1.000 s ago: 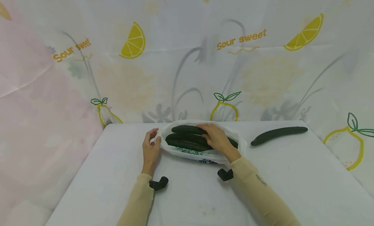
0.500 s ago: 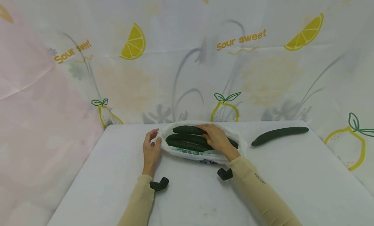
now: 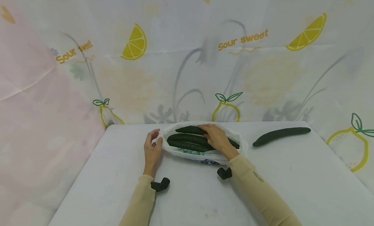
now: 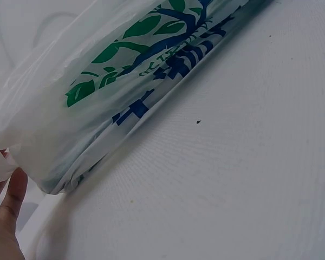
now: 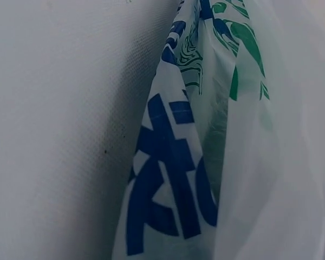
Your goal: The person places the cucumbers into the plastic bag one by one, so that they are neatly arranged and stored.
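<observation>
A white plastic bag [image 3: 187,156] with green and blue print lies on its side, its mouth open, at the back middle of the table. Inside it several dark green cucumbers [image 3: 187,139] lie lengthwise. My right hand [image 3: 217,139] reaches into the mouth and grips the farthest cucumber [image 3: 190,129], covering its right part. At the bag's left end my left hand [image 3: 152,151] holds the edge between thumb and fingers; in the left wrist view the thumb [image 4: 13,195] touches the plastic. The right wrist view shows only the bag's printed side [image 5: 168,162], the hand being out of frame.
Another cucumber [image 3: 281,136] lies on the white table [image 3: 187,200] to the right of the bag. A printed curtain [image 3: 175,73] hangs right behind the table's back edge. Black wrist devices [image 3: 160,184] stick out at both cuffs.
The farthest cucumber in the bag has slid slightly to the right under my right hand. Both hands stay nearly in place, and the whole head view has shifted a little.
</observation>
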A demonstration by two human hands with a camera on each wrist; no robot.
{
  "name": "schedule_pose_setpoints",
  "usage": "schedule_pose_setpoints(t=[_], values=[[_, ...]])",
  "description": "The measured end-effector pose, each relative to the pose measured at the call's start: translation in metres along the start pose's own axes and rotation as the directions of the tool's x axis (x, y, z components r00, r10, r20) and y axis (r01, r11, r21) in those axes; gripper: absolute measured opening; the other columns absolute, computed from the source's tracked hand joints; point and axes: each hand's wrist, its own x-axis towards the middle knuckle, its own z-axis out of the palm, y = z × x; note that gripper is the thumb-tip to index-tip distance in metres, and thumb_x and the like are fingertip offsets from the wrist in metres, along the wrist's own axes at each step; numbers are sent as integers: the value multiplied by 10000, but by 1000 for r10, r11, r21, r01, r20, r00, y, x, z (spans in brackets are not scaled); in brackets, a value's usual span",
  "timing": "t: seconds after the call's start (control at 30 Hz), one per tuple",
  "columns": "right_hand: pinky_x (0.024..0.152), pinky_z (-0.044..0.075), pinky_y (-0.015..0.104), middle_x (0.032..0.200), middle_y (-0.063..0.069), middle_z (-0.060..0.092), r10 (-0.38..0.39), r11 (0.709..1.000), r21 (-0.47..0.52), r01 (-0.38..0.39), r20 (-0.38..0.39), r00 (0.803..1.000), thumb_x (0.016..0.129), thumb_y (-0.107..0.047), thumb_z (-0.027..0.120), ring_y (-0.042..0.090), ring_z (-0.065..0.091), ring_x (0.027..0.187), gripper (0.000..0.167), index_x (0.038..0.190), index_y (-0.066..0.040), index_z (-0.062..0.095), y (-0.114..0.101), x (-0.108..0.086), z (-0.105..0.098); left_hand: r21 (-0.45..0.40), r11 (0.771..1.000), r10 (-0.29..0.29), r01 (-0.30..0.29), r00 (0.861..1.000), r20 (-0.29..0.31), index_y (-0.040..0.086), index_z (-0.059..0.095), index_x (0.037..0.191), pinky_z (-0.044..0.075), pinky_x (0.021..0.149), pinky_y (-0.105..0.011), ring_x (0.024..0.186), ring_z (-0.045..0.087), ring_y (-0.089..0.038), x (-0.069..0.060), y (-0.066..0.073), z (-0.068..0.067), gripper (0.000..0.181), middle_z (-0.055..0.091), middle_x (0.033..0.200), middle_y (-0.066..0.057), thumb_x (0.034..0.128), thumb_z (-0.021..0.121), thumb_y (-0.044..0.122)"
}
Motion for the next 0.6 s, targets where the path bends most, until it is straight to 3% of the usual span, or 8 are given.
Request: schedule_pose_setpoints(t=[0.6], values=[[835, 504, 431, 1226, 69, 640, 53, 998, 21, -54, 44, 998, 872, -73, 650, 280, 614, 1073, 401, 1263, -155, 606, 6, 6, 8, 0, 1000, -1, 1, 1000, 3, 23, 531, 1272, 400, 810, -236, 1122, 504, -164, 1, -1, 0, 366, 566, 1219, -163, 907, 551, 16]])
